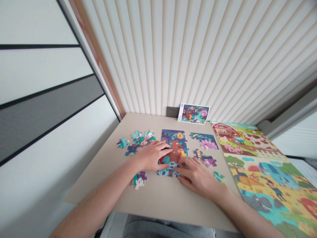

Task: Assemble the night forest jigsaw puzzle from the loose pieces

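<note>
Pressing flat on half-built puzzle [173, 150] at table [153, 195] centre: left hand [151, 155], fingers [164, 148] loosely spread, tips on puzzle's left edge, gripping nothing. Right hand [198, 175] at puzzle's 5 o'clock, fingers extended, tips touching bottom edge pieces, nothing clasped. Loose pieces [138, 138] at 10 o'clock from left hand. Single piece [139, 180] at 6 o'clock, just beside left wrist. Reference card [194, 114] at 12 o'clock, leaning on wall. Finished farm puzzle [247, 138] at 3 o'clock.
</note>
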